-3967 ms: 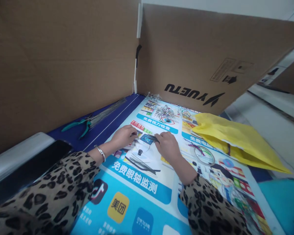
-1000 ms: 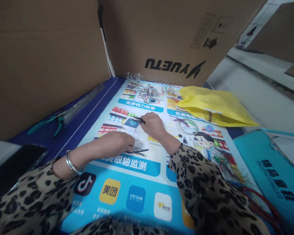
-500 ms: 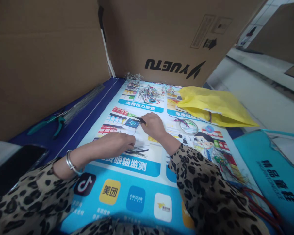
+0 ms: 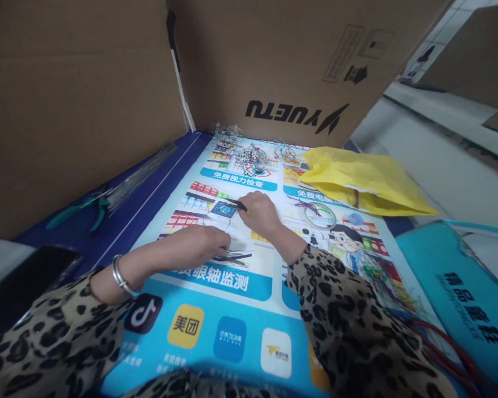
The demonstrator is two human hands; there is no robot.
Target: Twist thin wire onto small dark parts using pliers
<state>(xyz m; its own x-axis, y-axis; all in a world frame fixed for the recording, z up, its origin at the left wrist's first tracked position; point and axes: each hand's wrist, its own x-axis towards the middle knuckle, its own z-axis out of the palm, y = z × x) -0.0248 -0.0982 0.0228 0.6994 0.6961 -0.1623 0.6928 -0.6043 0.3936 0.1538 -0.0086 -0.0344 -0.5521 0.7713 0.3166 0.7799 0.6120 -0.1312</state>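
Observation:
My right hand (image 4: 260, 213) is closed around a slim dark tool (image 4: 237, 204) whose tip points left; its exact kind is too small to make out. Lower and to the left, the fingers of my left hand (image 4: 201, 243) are pinched together above the printed sheet (image 4: 259, 260). What they pinch, if anything, is hidden or too fine to name. Several thin dark strips (image 4: 237, 256) lie just beneath those fingers. Tangled thin wires (image 4: 251, 156) are heaped beyond both hands. To the right of my right hand lies a ring of clear tape (image 4: 320, 215) with purple threads beside it.
Cardboard walls (image 4: 274, 61) enclose the back and left. A yellow bag (image 4: 361, 177) lies at right, above a teal box (image 4: 452, 276) and red cord (image 4: 444, 348). Teal-handled pliers (image 4: 102, 213), a bundle of straight wires (image 4: 136, 171) and a phone (image 4: 41, 276) are at left.
Almost nothing differs. My left fingers have shifted very slightly to the right; my right hand stays in place with the dark tool.

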